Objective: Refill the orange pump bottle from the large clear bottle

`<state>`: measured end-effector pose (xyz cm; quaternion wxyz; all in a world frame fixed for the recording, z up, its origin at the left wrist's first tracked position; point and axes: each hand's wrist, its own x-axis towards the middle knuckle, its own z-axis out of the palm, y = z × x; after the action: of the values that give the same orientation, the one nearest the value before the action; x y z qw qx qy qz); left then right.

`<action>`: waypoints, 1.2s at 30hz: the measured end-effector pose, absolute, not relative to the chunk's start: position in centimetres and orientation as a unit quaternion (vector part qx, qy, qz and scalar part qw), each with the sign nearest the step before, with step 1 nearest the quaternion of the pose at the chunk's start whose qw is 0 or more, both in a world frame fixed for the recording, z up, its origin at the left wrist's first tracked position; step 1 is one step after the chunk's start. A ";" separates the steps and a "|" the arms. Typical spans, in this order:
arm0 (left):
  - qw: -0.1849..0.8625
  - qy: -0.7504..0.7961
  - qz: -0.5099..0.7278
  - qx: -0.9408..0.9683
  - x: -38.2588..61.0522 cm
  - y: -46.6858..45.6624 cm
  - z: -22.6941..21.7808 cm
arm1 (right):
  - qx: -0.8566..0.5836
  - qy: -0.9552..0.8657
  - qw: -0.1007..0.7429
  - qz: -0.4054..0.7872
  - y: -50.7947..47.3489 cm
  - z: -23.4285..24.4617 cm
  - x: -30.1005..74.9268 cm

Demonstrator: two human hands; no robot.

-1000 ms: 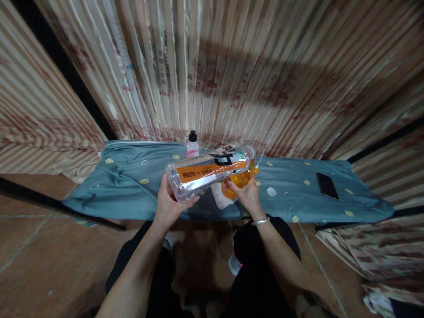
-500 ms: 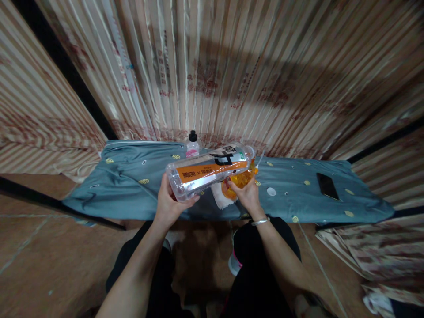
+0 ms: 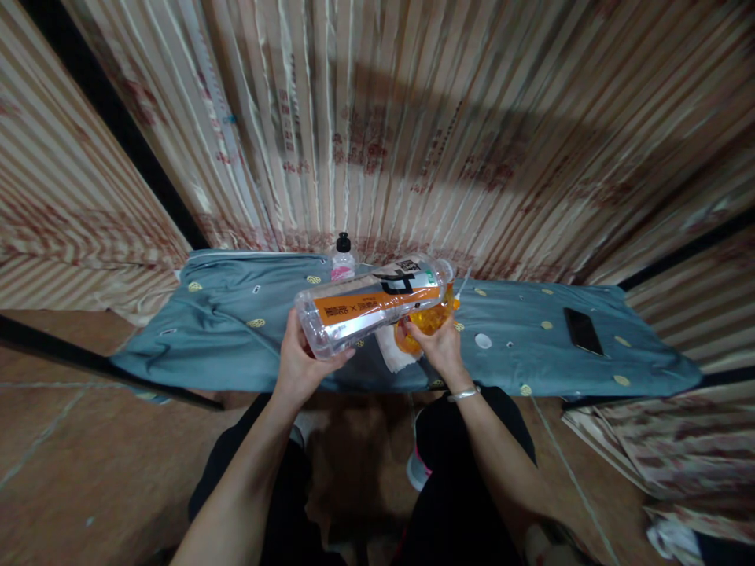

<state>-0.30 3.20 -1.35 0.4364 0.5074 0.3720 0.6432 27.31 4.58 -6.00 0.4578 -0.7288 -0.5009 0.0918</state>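
My left hand is wrapped around the base of a large clear plastic bottle with an orange and silver label. The bottle lies tilted, its neck up and to the right. Closed around a translucent orange bottle is my right hand. The neck of the clear bottle is at the top of the orange one; whether they touch I cannot tell. A thin white stick-like piece shows beside the orange bottle's top. Under the two bottles lies a white tissue or cloth, partly hidden.
A small clear bottle with a black cap stands behind the large one. On the blue-green patterned cloth lie a white round cap-like disc and a black phone. Striped curtains and dark poles surround the surface.
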 end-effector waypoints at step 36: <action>0.427 0.380 0.644 0.509 -0.3 3.3 -1.3 | -0.721 -0.512 0.461 0.071 4.6 -6.5 27.5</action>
<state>-0.29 3.26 -1.29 0.4268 0.5092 0.3796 0.6438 27.51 4.60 -6.47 0.4613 -0.7210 -0.5121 0.0715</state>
